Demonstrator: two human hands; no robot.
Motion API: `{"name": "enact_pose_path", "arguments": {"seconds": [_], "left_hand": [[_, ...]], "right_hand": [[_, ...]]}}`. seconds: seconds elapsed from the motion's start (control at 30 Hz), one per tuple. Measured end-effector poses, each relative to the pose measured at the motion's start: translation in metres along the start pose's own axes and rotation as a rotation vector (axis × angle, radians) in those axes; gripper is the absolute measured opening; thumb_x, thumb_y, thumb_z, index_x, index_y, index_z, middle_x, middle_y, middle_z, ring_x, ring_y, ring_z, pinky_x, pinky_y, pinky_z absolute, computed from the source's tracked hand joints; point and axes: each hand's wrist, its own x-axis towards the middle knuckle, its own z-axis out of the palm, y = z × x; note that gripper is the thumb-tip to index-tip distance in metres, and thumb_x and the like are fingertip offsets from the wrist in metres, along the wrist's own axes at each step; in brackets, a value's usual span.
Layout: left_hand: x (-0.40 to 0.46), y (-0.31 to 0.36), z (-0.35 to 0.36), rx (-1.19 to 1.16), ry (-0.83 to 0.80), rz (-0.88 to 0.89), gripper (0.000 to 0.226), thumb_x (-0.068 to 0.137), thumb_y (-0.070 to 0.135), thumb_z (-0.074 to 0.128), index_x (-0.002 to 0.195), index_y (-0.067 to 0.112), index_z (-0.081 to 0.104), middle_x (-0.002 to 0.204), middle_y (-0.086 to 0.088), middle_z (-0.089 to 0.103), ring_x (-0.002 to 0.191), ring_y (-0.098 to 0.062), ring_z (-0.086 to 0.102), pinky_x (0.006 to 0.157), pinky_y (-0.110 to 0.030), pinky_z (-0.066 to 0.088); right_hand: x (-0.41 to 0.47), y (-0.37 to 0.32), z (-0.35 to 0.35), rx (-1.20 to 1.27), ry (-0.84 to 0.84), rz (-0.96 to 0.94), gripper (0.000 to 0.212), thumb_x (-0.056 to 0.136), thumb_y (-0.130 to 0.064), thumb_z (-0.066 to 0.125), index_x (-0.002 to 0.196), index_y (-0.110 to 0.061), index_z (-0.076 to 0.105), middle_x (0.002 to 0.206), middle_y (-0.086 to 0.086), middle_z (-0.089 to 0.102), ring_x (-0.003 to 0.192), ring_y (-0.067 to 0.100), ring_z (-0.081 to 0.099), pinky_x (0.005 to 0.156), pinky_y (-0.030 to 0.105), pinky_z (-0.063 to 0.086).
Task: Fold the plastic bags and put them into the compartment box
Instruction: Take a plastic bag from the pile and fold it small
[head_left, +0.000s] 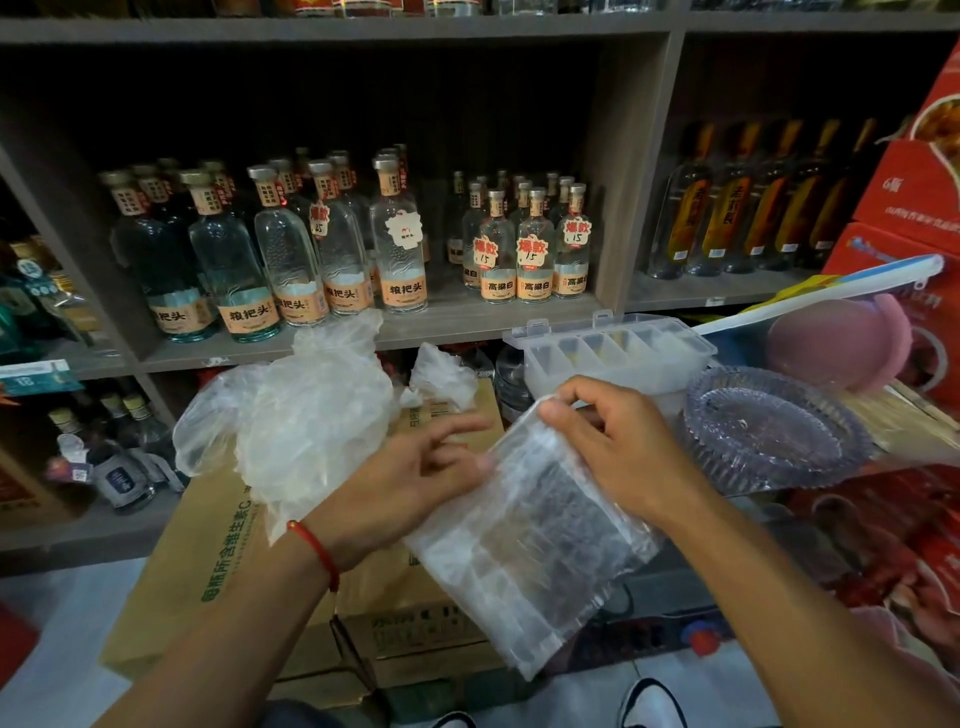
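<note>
A flattened clear plastic bag (530, 530) hangs in front of me, folded lengthwise into a long strip. My right hand (613, 447) pinches its top edge between thumb and fingers. My left hand (410, 467) touches the bag's left edge with its fingers spread. A heap of crumpled clear plastic bags (296, 415) lies on a cardboard carton (218, 551) to the left, with a smaller crumpled bag (441, 374) behind it. The clear compartment box (613, 353) stands open behind my right hand, its row of cells showing.
Shelves with several liquor bottles (332, 244) fill the background. A ribbed glass plate (774, 431) sits right of the box, beside a pink round object (836, 348) and red cartons (904, 208). More cartons (431, 639) stack below the bag. My shoe (654, 701) shows on the floor.
</note>
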Motion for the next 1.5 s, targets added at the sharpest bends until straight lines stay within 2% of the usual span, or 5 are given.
{"name": "enact_pose_path", "arguments": {"seconds": [0.33, 0.63, 0.93, 1.17, 1.5], "left_hand": [[0.004, -0.003, -0.003, -0.219, 0.187, 0.051, 0.038, 0.089, 0.018, 0.072, 0.126, 0.020, 0.064, 0.093, -0.024, 0.077, 0.087, -0.044, 0.075, 0.076, -0.052, 0.064], [0.008, -0.011, -0.010, -0.299, 0.507, 0.007, 0.025, 0.098, 0.012, 0.067, 0.122, 0.016, 0.060, 0.101, -0.039, 0.068, 0.086, -0.038, 0.066, 0.090, -0.059, 0.055], [-0.003, 0.000, -0.011, -0.067, 0.366, 0.051, 0.023, 0.095, 0.011, 0.071, 0.114, 0.023, 0.074, 0.095, -0.041, 0.059, 0.086, -0.045, 0.066, 0.090, -0.053, 0.059], [0.001, 0.000, -0.008, 0.136, 0.478, 0.070, 0.023, 0.085, 0.017, 0.083, 0.102, 0.031, 0.080, 0.085, -0.008, 0.076, 0.083, -0.021, 0.072, 0.077, -0.020, 0.059], [0.002, 0.001, -0.005, 0.235, 0.568, 0.064, 0.008, 0.084, 0.021, 0.084, 0.086, 0.029, 0.082, 0.080, 0.010, 0.078, 0.079, -0.006, 0.071, 0.071, -0.019, 0.057]], "right_hand": [[0.005, 0.009, -0.019, 0.261, 0.003, 0.291, 0.074, 0.069, -0.097, 0.053, 0.111, -0.039, 0.074, 0.090, -0.014, 0.079, 0.084, 0.005, 0.075, 0.073, 0.031, 0.059], [-0.003, 0.012, 0.004, 0.364, -0.046, 0.279, 0.076, 0.095, -0.019, 0.075, 0.154, -0.042, 0.034, 0.096, 0.008, 0.081, 0.092, 0.028, 0.078, 0.094, 0.036, 0.056], [-0.001, 0.014, -0.005, 0.181, 0.032, 0.112, 0.019, 0.095, -0.014, 0.075, 0.108, -0.028, 0.077, 0.084, 0.007, 0.077, 0.079, 0.016, 0.075, 0.080, 0.030, 0.062], [0.000, 0.018, -0.007, 0.132, 0.093, 0.057, 0.019, 0.089, -0.009, 0.081, 0.100, -0.024, 0.079, 0.084, -0.001, 0.077, 0.078, 0.016, 0.076, 0.080, 0.026, 0.062], [-0.002, 0.017, -0.009, -0.098, 0.162, -0.041, 0.012, 0.089, -0.022, 0.083, 0.090, -0.033, 0.078, 0.084, -0.016, 0.074, 0.081, 0.005, 0.069, 0.073, 0.023, 0.058]]}}
